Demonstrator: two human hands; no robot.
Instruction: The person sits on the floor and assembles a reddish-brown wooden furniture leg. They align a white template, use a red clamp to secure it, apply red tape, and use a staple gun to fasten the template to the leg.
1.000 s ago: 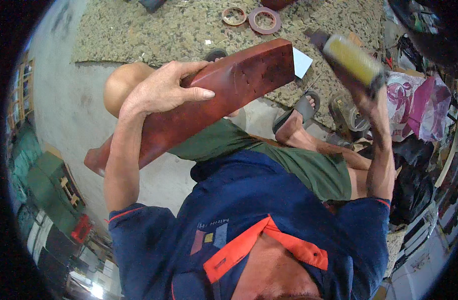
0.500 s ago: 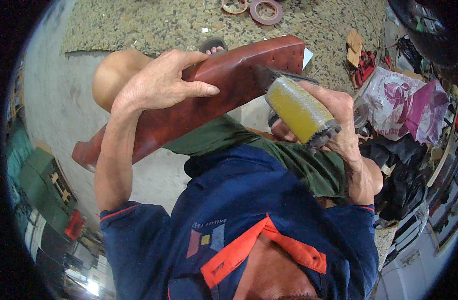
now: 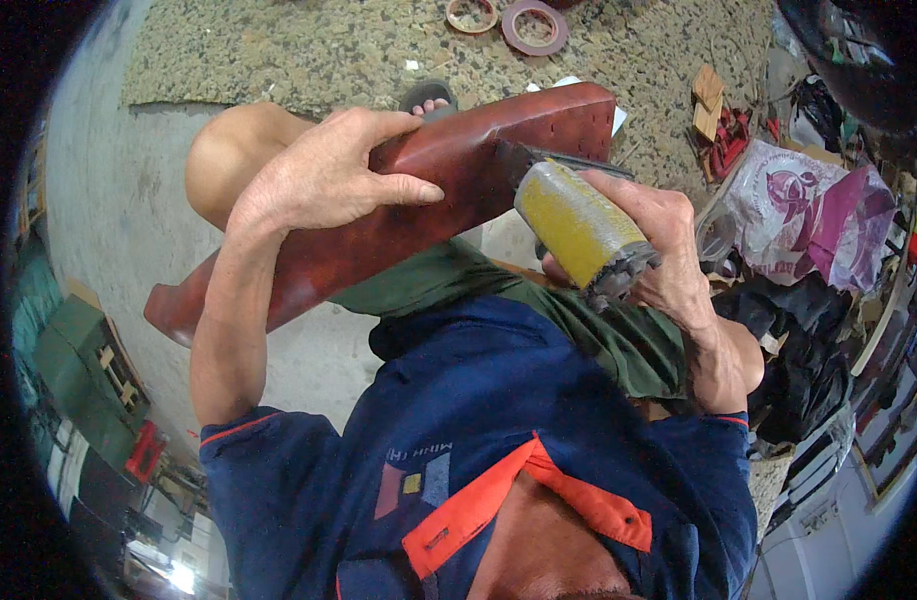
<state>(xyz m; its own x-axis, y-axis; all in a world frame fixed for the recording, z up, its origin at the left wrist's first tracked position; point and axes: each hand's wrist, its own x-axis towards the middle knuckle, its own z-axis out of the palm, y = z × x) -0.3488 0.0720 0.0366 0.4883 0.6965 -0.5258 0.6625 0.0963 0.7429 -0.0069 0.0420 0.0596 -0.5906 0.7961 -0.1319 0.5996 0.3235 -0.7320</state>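
A long padded piece covered in red-brown leather [image 3: 449,200], shaped like an armrest, lies slantwise across my lap. My left hand [image 3: 329,175] grips its upper edge, thumb stretched over the near face and the fingertips hidden behind it. My right hand [image 3: 664,235] is wrapped round a staple gun [image 3: 584,225] with a worn yellow body and dark nose. Its nose is at the leather near the far right end, by a fold; whether it touches I cannot tell. Small marks like staples dot the leather there.
Two rolls of tape [image 3: 535,27] lie on a speckled mat [image 3: 329,60] ahead. To the right are wood blocks [image 3: 708,100], a printed plastic bag [image 3: 799,205] and dark cloth [image 3: 799,340]. A green case [image 3: 89,365] stands at the left.
The staple gun and my right hand have shifted slightly left and down. The padded piece's right end has dipped a little. My left hand keeps its hold.
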